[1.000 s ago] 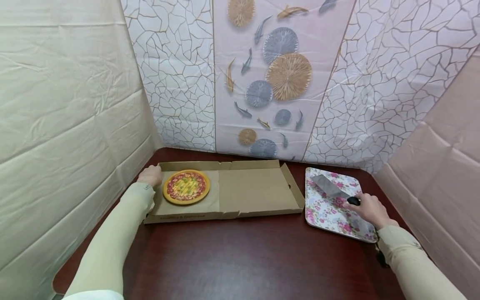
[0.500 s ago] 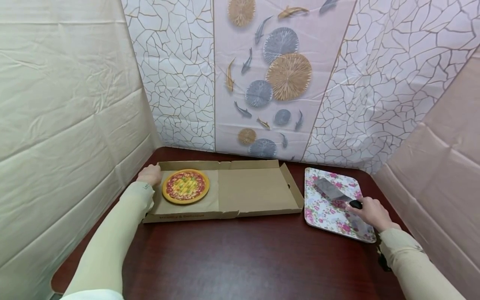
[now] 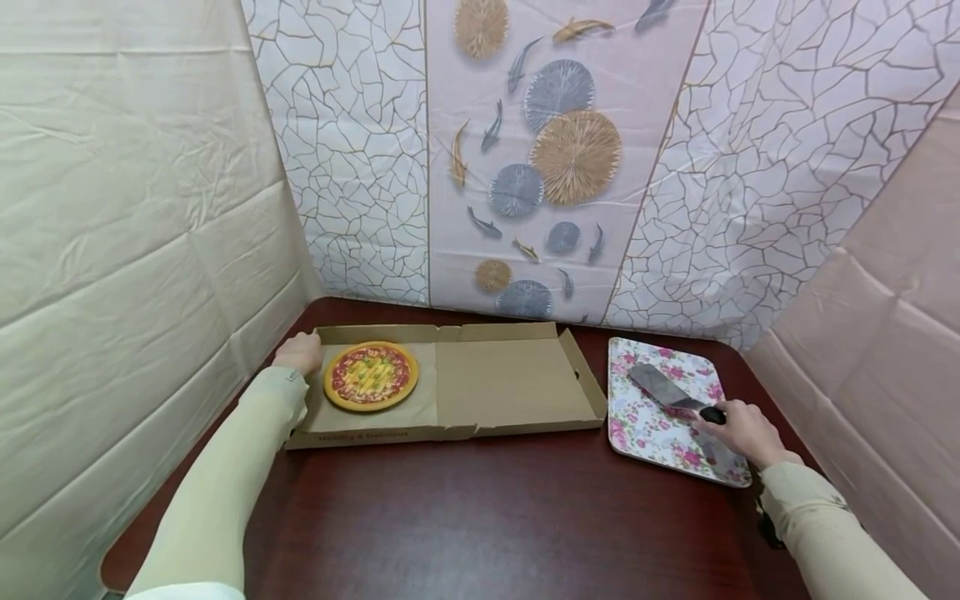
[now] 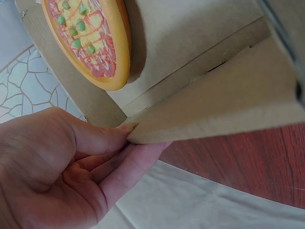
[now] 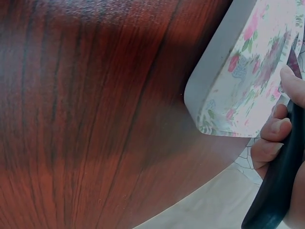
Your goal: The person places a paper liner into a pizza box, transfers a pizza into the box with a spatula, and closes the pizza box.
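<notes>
At the table's left, my left hand [image 3: 298, 353] pinches the side wall of an opened cardboard pizza box [image 3: 517, 379]; thumb and fingers meet over its edge [image 4: 143, 136] in the left wrist view. A toy pizza [image 3: 371, 376] with a yellow crust lies in the box's left half, close to that hand. On the right, my right hand [image 3: 748, 433] grips the black handle [image 5: 276, 186] of a pizza server with a flat metal blade [image 3: 658, 385]. The blade is over a white tray [image 3: 652, 446] with a pink flower pattern.
The dark red wooden table [image 3: 480, 517] stretches in front of the box. Cloth-covered walls stand at the left [image 3: 150, 217], right [image 3: 892, 350] and back [image 3: 352, 192]. The tray sits right beside the box's right flap [image 3: 583, 367].
The right hand and the server have shifted slightly right and down over the tray. The left hand keeps its pinch on the box wall, and the pizza stays put.
</notes>
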A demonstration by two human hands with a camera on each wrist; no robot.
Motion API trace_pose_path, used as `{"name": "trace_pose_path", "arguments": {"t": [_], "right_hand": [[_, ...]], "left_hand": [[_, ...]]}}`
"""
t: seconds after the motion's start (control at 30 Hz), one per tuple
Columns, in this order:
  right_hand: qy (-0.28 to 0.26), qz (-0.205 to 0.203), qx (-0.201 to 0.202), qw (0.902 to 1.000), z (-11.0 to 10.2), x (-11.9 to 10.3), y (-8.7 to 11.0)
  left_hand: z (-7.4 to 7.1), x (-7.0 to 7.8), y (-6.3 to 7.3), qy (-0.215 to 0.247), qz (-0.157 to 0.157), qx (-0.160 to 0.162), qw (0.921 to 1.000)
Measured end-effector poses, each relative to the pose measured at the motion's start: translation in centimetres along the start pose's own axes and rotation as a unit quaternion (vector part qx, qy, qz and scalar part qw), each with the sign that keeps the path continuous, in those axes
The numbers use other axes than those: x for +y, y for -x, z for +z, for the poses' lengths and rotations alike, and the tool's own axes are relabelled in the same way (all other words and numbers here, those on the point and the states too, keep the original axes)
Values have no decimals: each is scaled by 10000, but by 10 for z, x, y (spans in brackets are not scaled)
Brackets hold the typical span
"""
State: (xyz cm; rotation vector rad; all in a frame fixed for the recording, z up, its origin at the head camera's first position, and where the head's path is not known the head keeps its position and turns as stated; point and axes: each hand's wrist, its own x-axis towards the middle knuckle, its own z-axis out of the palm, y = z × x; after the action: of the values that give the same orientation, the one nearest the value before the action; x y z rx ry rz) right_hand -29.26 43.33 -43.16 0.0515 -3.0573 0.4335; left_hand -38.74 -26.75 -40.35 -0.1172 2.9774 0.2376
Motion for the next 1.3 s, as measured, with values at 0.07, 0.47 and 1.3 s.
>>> {"name": "trace_pose_path", "arguments": {"t": [0.07,0.47,1.3], "right_hand": [[12,29,-17,10000,1,0,1],[-150,274,-186,9993,1,4,7],[-13,233,-55,9997,3,14,4]], "left_hand": [[1,1,-1,-24,14,-4,10000],[3,3,-1,-91,12,-28,10000],[4,2,-3,-64,-30,-24,10000]]}}
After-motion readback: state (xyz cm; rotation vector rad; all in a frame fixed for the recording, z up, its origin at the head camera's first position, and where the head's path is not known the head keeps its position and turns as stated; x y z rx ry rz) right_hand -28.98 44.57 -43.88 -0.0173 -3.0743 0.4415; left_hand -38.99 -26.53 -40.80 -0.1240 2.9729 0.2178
